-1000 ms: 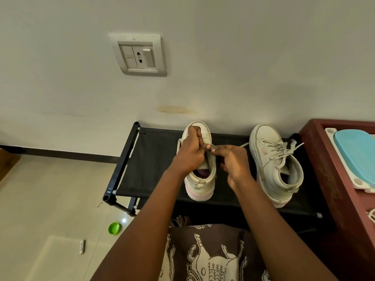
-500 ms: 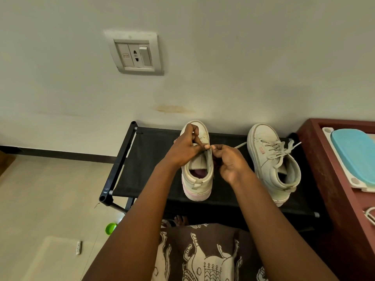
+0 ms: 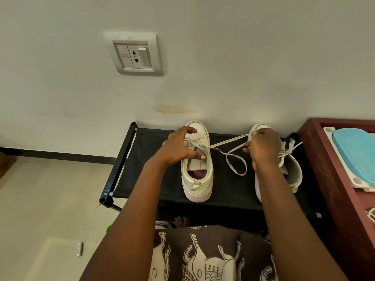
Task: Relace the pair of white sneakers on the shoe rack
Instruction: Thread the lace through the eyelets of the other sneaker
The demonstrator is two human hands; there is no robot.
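Two white sneakers stand toes-to-wall on the black shoe rack (image 3: 162, 189). My left hand (image 3: 178, 148) grips the left sneaker (image 3: 197, 179) over its lace eyelets, thumb on the tongue. My right hand (image 3: 261, 149) pinches the white lace (image 3: 227, 144), which runs taut from the left sneaker's eyelets to my fingers; its slack end hangs in a loop over the rack. That hand covers much of the right sneaker (image 3: 292, 169), whose own laces look tied.
A dark red cabinet (image 3: 332, 179) stands right of the rack with a blue-lidded white tray (image 3: 353, 159) on it. A wall socket (image 3: 135, 55) sits above. On the floor at left lie a small white object (image 3: 79, 249) and a green item (image 3: 109, 228).
My right hand has pulled the lace out to the right, away from the left sneaker, drawing it taut. My left hand has stayed on the left sneaker.
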